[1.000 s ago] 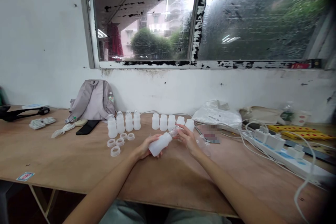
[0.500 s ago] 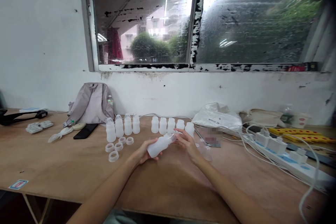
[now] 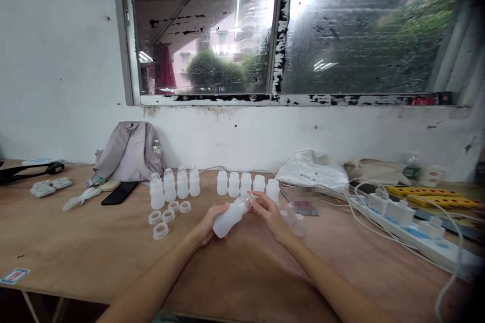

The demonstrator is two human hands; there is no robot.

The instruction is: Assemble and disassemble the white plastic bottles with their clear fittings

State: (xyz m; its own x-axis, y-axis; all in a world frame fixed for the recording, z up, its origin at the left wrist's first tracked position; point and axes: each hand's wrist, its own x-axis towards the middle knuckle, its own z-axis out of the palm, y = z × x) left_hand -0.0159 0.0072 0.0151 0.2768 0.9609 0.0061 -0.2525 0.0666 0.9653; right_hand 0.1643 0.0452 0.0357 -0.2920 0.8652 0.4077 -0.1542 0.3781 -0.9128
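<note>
My left hand [image 3: 212, 222] is wrapped round the body of a frosted white bottle [image 3: 228, 219], which tilts up to the right. At the bottle's upper end, the fingers of my right hand [image 3: 265, 210] close on a clear cap [image 3: 246, 199]. Behind and to the left stand several bottles with clear caps [image 3: 170, 185]. Several bottles without caps [image 3: 234, 184] form a row behind my hands. Several translucent rings [image 3: 161, 231] lie left of my left hand. Clear pieces [image 3: 295, 222] rest on the table to the right of my right hand.
On the wooden table [image 3: 94, 242], a backpack [image 3: 127, 154] and a black phone [image 3: 119, 193] are at the left. A plastic bag [image 3: 312, 169] lies behind at the right, near a power strip [image 3: 401, 222] with white cables and yellow trays [image 3: 432, 196].
The view has shifted slightly. Both hands still hold the bottle and its cap, and the bottle's lower end points down a little more.
</note>
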